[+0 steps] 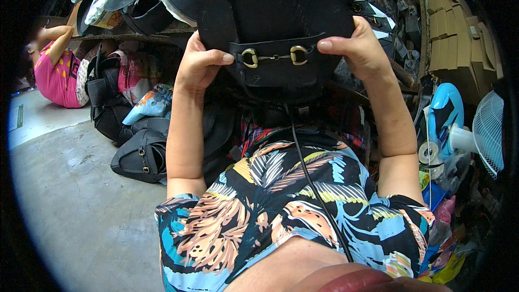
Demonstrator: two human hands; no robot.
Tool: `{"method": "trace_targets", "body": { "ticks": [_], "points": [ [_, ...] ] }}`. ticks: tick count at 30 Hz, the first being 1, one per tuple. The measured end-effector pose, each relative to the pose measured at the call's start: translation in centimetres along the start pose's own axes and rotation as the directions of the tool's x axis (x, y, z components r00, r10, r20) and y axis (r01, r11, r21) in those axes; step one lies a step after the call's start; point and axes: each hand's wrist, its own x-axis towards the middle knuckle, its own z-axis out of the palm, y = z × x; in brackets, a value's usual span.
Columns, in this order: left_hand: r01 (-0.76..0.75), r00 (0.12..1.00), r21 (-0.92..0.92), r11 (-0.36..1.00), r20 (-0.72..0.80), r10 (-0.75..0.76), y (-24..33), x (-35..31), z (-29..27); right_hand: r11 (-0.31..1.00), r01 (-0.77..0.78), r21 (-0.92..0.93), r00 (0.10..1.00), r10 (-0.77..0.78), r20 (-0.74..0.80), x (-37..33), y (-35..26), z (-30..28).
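Note:
Held up in front of me is a black leather piece [265,16] with stitched seams. A strap with a brass-coloured horsebit [274,58] crosses its lower part, and a small pale mark shows below it. My left hand [200,65] grips the left edge, its thumb lying on the front near the strap's end. On the opposite edge, my right hand [359,48] is closed the same way, thumb against the strap's right end. The other fingers of both hands are hidden behind the leather. Its upper part runs out of view.
Similar black leather pieces with brass buckles [141,159] lie piled on the grey floor [81,194]. Another person in a pink top [57,75] sits at far left. Folded cardboard [448,27] is stacked at right, above a fan [489,132] and plastic bags [446,211].

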Motion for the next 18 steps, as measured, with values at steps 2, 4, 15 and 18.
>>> {"method": "trace_targets", "body": {
  "ticks": [2,4,15,18],
  "points": [
    [-0.021,1.000,0.002,1.000,0.020,0.021,-0.1,-0.1,0.4,0.997,0.015,0.076,0.999,-0.013,-0.032,0.3,0.9,-0.1],
    [-0.020,0.999,-0.023,1.000,0.027,0.021,-0.3,-0.1,0.5,0.993,0.001,0.121,0.992,0.015,-0.127,0.6,1.9,-0.1],
    [-0.004,0.999,-0.151,0.989,0.041,0.010,-0.7,0.9,-0.4,0.988,-0.050,0.145,0.998,0.045,0.035,1.1,2.4,-0.9],
    [0.045,0.998,-0.168,0.985,0.049,-0.037,-1.1,0.8,-0.5,0.976,-0.030,0.216,0.999,0.024,0.031,1.2,2.7,-0.7]
  ]
}}
